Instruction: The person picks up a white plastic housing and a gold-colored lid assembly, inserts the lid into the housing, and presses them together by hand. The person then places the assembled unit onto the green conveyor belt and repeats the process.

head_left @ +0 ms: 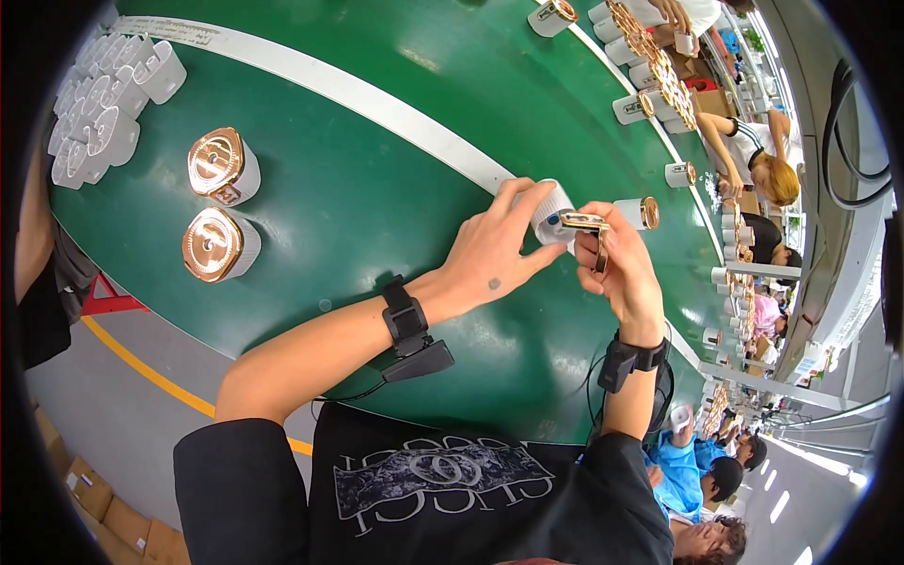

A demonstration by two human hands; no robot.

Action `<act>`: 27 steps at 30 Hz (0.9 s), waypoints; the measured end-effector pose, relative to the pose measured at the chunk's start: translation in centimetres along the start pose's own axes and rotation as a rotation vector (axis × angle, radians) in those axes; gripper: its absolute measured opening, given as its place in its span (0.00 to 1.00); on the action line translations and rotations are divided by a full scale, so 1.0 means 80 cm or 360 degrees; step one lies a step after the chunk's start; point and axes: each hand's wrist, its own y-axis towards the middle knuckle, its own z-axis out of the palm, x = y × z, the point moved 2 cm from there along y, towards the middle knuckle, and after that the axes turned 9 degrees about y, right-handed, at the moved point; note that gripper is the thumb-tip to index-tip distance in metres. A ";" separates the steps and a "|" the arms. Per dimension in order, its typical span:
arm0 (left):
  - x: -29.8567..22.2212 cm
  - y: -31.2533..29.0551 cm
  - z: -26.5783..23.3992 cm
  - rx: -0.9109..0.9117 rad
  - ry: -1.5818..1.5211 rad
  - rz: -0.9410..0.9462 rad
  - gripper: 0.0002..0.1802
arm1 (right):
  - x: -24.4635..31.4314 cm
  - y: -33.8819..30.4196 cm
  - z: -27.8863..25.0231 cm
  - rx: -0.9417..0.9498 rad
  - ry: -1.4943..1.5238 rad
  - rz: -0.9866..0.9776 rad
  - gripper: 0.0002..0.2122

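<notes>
We have our left hand (497,247) curled around a white cup (554,200) near the long white strip (348,92) on the green table (367,207). Our right hand (629,268) pinches a shiny gold lid (601,247), tipped up right beside the cup. Over to the left, we see two gold-topped cups (215,243) and a bunch of plain white cups (115,137).

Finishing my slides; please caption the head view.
At a green table, the left hand grips a white ribbed container while the right hand holds a gold-coloured part.
</notes>
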 end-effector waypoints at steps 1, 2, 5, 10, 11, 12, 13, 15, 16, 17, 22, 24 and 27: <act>0.001 0.000 0.000 0.0042 -0.0036 0.0010 0.37 | 0.001 -0.004 0.001 -0.0004 0.0001 0.0003 0.24; 0.003 0.001 -0.001 0.0084 -0.0072 0.0020 0.36 | 0.002 -0.007 0.004 0.0069 -0.0083 0.0003 0.26; 0.002 -0.003 0.005 0.0205 -0.0129 0.0032 0.34 | 0.003 -0.015 0.006 0.0197 -0.0252 0.0005 0.29; -0.004 -0.012 0.011 0.0362 -0.0281 -0.0043 0.30 | -0.001 -0.013 0.001 0.0124 -0.0304 0.0009 0.29; -0.005 -0.013 0.012 0.0369 -0.0342 -0.0078 0.29 | -0.001 -0.014 0.000 0.0131 -0.0317 0.0016 0.28; -0.006 -0.012 0.012 0.0373 -0.0343 -0.0082 0.29 | -0.001 -0.014 -0.001 0.0138 -0.0330 0.0023 0.27; -0.006 -0.011 0.012 0.0378 -0.0394 -0.0111 0.27 | -0.002 -0.013 -0.001 0.0135 -0.0330 0.0026 0.27; -0.004 -0.008 0.013 0.0389 -0.0495 -0.0170 0.24 | -0.001 -0.011 0.000 0.0128 -0.0445 -0.0011 0.25; -0.003 -0.007 0.013 0.0391 -0.0498 -0.0173 0.24 | -0.001 -0.011 0.000 0.0124 -0.0502 -0.0030 0.24; -0.002 -0.005 0.014 0.0432 -0.0466 -0.0195 0.23 | 0.000 -0.011 0.001 0.0122 -0.0503 -0.0025 0.24; 0.004 -0.004 0.021 0.0492 -0.0384 -0.0228 0.20 | -0.003 -0.010 0.001 0.0020 -0.0894 -0.0096 0.23; 0.007 -0.007 0.026 0.0483 -0.0382 -0.0225 0.19 | -0.011 -0.011 0.001 -0.0147 -0.1124 -0.0276 0.23; 0.014 -0.013 0.036 0.0449 -0.0566 -0.0323 0.19 | -0.021 -0.007 0.000 -0.0177 -0.1275 -0.0355 0.23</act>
